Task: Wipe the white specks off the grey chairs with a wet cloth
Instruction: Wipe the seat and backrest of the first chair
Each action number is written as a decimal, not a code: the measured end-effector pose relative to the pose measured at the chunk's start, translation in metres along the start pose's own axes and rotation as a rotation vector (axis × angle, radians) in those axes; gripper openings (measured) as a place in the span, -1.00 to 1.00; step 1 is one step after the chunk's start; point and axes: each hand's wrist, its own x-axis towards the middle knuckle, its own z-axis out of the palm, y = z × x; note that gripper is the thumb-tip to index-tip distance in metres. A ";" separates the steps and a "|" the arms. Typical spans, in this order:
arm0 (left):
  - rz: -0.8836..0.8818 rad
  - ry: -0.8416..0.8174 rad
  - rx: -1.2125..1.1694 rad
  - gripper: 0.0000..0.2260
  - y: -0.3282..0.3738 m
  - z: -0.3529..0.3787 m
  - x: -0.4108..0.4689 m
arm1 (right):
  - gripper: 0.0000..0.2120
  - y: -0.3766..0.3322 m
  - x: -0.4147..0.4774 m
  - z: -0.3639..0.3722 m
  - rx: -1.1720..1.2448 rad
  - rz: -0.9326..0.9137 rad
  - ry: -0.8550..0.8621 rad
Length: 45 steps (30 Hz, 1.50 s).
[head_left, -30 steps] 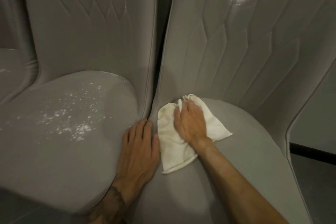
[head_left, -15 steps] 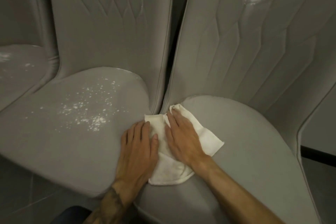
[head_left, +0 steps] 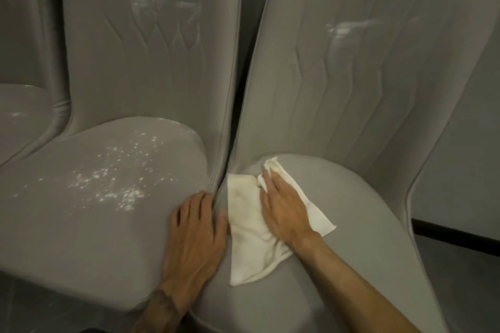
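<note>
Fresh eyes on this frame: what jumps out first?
The scatter of white specks on the middle chair's seat, left of both hands. Next, the white cloth pressed flat under the right hand on the right chair's seat, while the left hand rests on the middle seat's edge.

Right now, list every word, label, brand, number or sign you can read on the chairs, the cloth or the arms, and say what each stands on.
None: no readable text appears anywhere in this view.
The grey chairs carry only white specks, with no label or brand.
The cloth is plain, and no tag shows.
The dark mark on the left forearm is too blurred to tell whether it holds letters.
</note>
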 end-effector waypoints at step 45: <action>0.462 0.762 -0.096 -0.41 0.141 -0.050 0.346 | -0.43 0.162 0.169 -0.315 -0.560 0.164 1.116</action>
